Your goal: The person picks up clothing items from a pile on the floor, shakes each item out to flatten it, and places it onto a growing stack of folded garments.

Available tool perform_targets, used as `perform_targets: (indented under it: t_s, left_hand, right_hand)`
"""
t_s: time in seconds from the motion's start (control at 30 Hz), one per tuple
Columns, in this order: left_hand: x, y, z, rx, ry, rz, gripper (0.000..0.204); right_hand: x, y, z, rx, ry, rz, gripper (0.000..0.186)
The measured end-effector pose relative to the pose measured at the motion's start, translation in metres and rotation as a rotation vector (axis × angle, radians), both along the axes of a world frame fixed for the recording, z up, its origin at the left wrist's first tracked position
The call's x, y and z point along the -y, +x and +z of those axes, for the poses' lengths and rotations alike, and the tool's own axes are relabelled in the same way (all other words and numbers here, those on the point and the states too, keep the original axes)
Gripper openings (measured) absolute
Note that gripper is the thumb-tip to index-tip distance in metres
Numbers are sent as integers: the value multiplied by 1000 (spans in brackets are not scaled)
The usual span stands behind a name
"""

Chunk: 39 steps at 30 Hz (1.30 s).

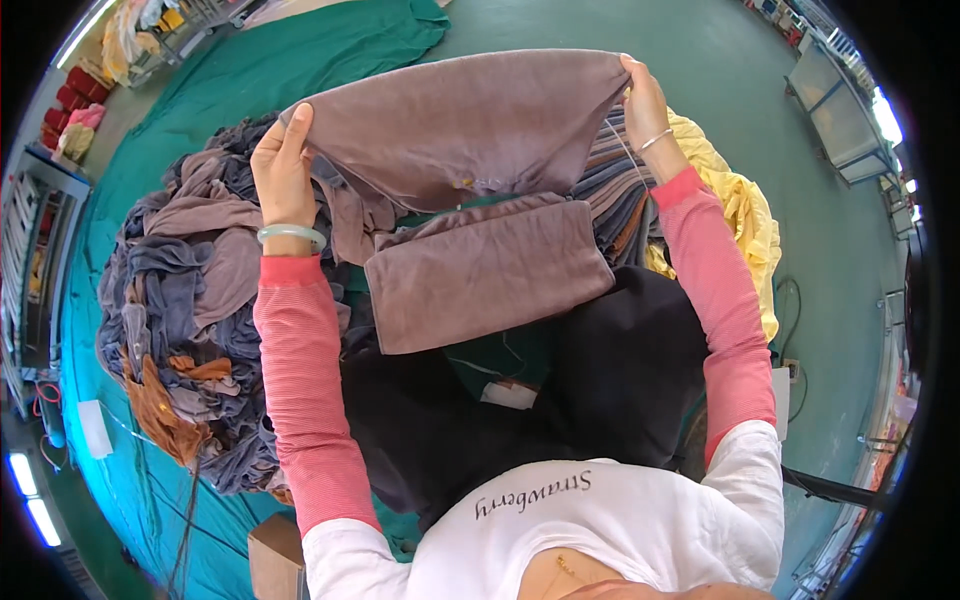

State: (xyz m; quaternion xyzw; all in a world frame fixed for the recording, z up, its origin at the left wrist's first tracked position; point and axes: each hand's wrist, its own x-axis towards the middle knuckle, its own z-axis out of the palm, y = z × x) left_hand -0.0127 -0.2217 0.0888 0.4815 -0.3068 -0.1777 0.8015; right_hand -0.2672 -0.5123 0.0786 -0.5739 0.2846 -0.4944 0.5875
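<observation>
A mauve-brown towel (pixel 460 120) is stretched out in front of me, held up by its two far corners. My left hand (pixel 287 165) pinches the left corner, thumb on top. At the right corner, the fingers of my right hand (pixel 645 105) are closed on the cloth. Below the raised towel, a folded towel (pixel 490 275) of the same colour lies over my lap; whether the two are joined, I cannot tell. A loose thread hangs near my right wrist.
A big heap of crumpled grey, mauve and rust towels (pixel 195 270) lies to my left on a green sheet (pixel 330 50). On the right, a row of folded towels (pixel 622 205) sits beside yellow cloth (pixel 735 215). A cardboard box (pixel 275 560) stands near left.
</observation>
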Motion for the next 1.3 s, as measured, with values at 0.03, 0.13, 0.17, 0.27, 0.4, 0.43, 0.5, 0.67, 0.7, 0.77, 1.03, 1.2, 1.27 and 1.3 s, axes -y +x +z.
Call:
perform_targets:
  t_s: [0.03,0.13,0.17,0.27,0.4,0.43,0.5,0.67,0.7,0.77,1.03,1.2,1.27,1.3]
  left_hand:
    - [-3,-3,3,17,36,64,16]
    - [-8,8,-1,-24,140,33,20]
    - [-6,2,1,-27,137,29,20]
    - [-2,-11,3,-242,-102,-263,28]
    - [4,-10,0,-109,10,-298,34]
    - [7,-9,-4,-22,83,-110,37]
    - [9,-5,-9,36,157,55,46]
    - [5,-22,16,344,-14,93,47]
    - [-4,-32,31,351,3,69,45]
    - [-22,-53,51,388,68,23,43]
    - [-111,-80,40,512,422,-994,19]
    - [-77,-66,-16,25,396,-676,21]
    - [-50,-52,-44,2,393,-513,21]
    - [-40,-45,-58,226,525,-350,26]
  right_hand:
    - [-3,-3,4,30,26,129,33]
    - [-10,-14,8,43,63,261,44]
    - [-8,-21,7,56,135,327,45]
    - [-2,-30,3,96,229,397,46]
    - [11,-39,-8,130,368,259,34]
    - [14,-40,-11,94,358,207,28]
    - [19,-43,-17,60,370,149,26]
    - [21,-56,0,121,292,111,33]
    - [14,-65,10,191,224,203,31]
    - [9,-102,16,257,159,308,27]
    - [-68,-187,12,-354,-11,948,41]
    - [-47,-156,-43,-203,439,474,21]
    - [-30,-133,-59,-213,492,491,18]
    - [-22,-129,-73,-313,488,472,23]
